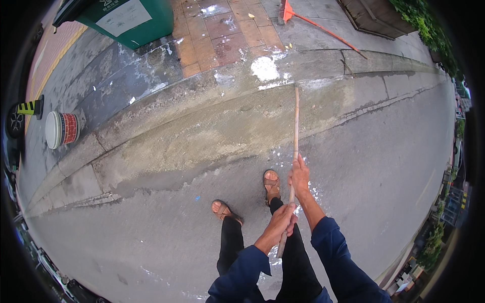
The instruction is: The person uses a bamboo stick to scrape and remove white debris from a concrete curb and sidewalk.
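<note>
A long wooden pole runs from between my legs up to the kerb. Low on it, near the butt end, my left hand is wrapped around the shaft. Further up, my right hand grips the same pole. Its far end meets the gutter beside a white patch on the kerbstone; whether a tool head is fixed there, I cannot tell. Damp, sandy-coloured grit covers the gutter strip between kerb and asphalt. White splashes dot the ground around my sandalled feet.
A green wheeled bin stands on the pavement. To the left are a plastic bucket and a yellow-and-black striped object. An orange-handled broom lies near a planter. Parked vehicles line the left rim.
</note>
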`<state>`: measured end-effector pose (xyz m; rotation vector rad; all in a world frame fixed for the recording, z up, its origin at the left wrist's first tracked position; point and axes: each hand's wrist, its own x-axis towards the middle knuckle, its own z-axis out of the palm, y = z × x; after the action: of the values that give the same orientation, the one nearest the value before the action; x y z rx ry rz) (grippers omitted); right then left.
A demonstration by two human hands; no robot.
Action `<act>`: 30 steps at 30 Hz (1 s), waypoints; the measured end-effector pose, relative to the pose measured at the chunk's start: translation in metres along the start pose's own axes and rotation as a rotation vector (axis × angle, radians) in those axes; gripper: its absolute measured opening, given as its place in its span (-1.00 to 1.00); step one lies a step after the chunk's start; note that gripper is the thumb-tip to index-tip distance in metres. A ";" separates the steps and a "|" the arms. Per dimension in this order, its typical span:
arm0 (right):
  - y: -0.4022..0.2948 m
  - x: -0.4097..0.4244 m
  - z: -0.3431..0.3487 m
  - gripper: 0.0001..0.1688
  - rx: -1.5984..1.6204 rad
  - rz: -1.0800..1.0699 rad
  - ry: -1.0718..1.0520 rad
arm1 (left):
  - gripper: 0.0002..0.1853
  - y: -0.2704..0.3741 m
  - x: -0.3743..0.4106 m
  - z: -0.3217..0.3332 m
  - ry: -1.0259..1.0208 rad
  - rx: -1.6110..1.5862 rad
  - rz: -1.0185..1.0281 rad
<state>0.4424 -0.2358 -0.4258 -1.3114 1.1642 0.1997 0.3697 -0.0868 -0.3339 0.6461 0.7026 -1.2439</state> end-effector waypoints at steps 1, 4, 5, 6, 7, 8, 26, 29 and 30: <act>0.009 0.001 0.020 -0.36 -0.021 -0.035 0.007 | -0.57 0.004 -0.008 -0.019 -0.092 -0.159 -0.046; 0.052 -0.020 0.064 -0.35 -0.116 -0.173 -0.067 | -0.65 0.020 -0.067 -0.054 0.026 -0.229 -0.017; 0.056 -0.049 0.092 -0.35 -0.230 -0.168 -0.071 | -0.67 0.019 -0.096 -0.066 0.084 -0.264 0.001; 0.058 -0.084 0.119 -0.35 -0.344 -0.164 -0.078 | -0.66 0.006 -0.122 -0.080 0.134 -0.321 0.031; 0.067 -0.115 0.133 -0.35 -0.369 -0.124 -0.143 | -0.66 -0.009 -0.148 -0.091 0.174 -0.368 0.055; 0.076 -0.142 0.147 -0.35 -0.388 -0.092 -0.211 | -0.64 -0.016 -0.174 -0.093 0.241 -0.395 0.069; 0.015 -0.102 0.067 -0.32 0.042 0.087 -0.050 | -0.54 0.002 -0.174 -0.003 0.190 -0.145 -0.059; 0.002 -0.039 0.067 -0.35 0.065 -0.029 -0.021 | -0.56 0.026 -0.126 -0.014 0.192 0.077 0.063; 0.007 -0.030 0.079 -0.36 0.050 -0.040 -0.030 | -0.56 0.025 -0.120 -0.019 0.216 0.162 0.105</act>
<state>0.4668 -0.1542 -0.4222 -1.2829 1.1102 0.1597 0.3716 0.0057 -0.2518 0.9500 0.7399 -1.1519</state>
